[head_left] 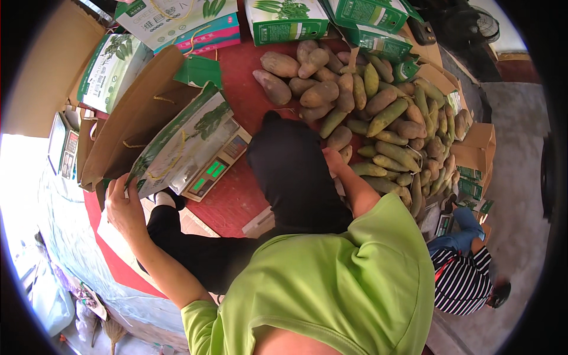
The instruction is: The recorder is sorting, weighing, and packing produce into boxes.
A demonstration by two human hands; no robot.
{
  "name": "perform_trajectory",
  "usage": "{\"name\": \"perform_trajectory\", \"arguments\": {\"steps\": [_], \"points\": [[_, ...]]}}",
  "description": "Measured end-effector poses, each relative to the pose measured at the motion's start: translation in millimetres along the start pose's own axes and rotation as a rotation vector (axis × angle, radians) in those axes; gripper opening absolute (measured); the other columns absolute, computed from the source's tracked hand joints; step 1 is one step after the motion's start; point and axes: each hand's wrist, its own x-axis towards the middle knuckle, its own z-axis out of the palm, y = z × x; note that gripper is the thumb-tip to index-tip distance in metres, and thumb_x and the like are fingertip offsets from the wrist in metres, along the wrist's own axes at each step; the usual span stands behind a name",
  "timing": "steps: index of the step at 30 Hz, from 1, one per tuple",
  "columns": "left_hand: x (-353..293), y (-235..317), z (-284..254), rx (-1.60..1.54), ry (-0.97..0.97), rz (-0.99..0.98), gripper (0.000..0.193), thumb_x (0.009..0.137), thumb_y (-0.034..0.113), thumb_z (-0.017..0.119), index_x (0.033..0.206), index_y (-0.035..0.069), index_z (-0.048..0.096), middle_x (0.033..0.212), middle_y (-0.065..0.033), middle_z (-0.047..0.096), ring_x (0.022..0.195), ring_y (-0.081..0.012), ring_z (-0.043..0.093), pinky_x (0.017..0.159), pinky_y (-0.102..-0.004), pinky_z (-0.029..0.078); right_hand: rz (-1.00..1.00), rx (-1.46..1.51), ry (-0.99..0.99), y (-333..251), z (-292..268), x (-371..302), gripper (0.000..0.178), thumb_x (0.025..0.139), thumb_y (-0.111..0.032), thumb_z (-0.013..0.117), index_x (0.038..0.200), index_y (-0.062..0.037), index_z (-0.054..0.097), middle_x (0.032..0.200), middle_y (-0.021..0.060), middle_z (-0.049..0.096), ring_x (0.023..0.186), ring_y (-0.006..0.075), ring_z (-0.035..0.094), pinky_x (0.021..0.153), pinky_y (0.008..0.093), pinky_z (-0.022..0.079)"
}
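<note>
My left hand (123,207) is closed on the lower corner of an open white-and-green carton (190,137) with yellow cord handles. This carton stands on a weighing scale (220,160), whose display glows green; the carton hides most of its pan. My right hand (335,164) is beside my black-clad knee, at the near left edge of a large vegetable pile. The knee covers its fingers, so whether it holds anything is hidden. In the pile lie long green radishes (387,117) and thick brownish roots (319,93).
Printed cartons (287,29) line the far side of the red surface (236,80). Further left stand another white-and-green carton (112,71) and a second scale (66,145). At the right, a person in a striped shirt (461,281) bends near brown boxes (476,148).
</note>
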Motion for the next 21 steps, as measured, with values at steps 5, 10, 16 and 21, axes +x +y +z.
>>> {"name": "perform_trajectory", "arguments": {"steps": [5, 10, 16, 21], "points": [[-3, -7, 3, 0.056, 0.029, 0.025, 0.017, 0.085, 0.022, 0.063, 0.099, 0.012, 0.067, 0.091, -0.0059, 0.064, 0.085, -0.0283, 0.062, 0.071, -0.0374, 0.048, 0.080, -0.031, 0.067, -4, -9, 0, 0.028, 0.080, -0.015, 0.059, 0.105, -0.0057, 0.066, 0.104, 0.0169, 0.067, 0.102, 0.0320, 0.062, 0.088, 0.0384, 0.048], [-3, -10, 5, 0.056, 0.029, 0.038, 0.017, 0.085, 0.022, 0.064, 0.100, 0.013, 0.066, 0.092, -0.0052, 0.064, 0.086, -0.0278, 0.062, 0.072, -0.0372, 0.048, 0.094, -0.170, -0.009, 14, -22, 7, 0.026, 0.083, -0.018, 0.057, 0.102, -0.0054, 0.068, 0.103, 0.0167, 0.068, 0.101, 0.0316, 0.063, 0.085, 0.0376, 0.049], [1, -8, 13, 0.052, 0.029, 0.054, 0.017, 0.086, 0.023, 0.064, 0.100, 0.014, 0.066, 0.091, -0.0044, 0.064, 0.086, -0.0269, 0.062, 0.071, -0.0373, 0.048, 0.040, -0.221, 0.095, 50, -15, -13, 0.022, 0.080, -0.014, 0.054, 0.096, -0.0079, 0.067, 0.095, 0.0174, 0.067, 0.096, 0.0352, 0.063, 0.084, 0.0408, 0.049], [-3, -14, 10, 0.058, 0.052, 0.064, 0.017, 0.086, 0.022, 0.063, 0.101, 0.014, 0.065, 0.091, -0.0045, 0.063, 0.086, -0.0265, 0.062, 0.071, -0.0370, 0.048, -0.338, -0.877, -0.065, -7, -7, -55, 0.020, 0.086, -0.016, 0.049, 0.100, -0.0148, 0.063, 0.111, 0.0068, 0.058, 0.110, 0.0294, 0.053, 0.086, 0.0435, 0.046]]}}
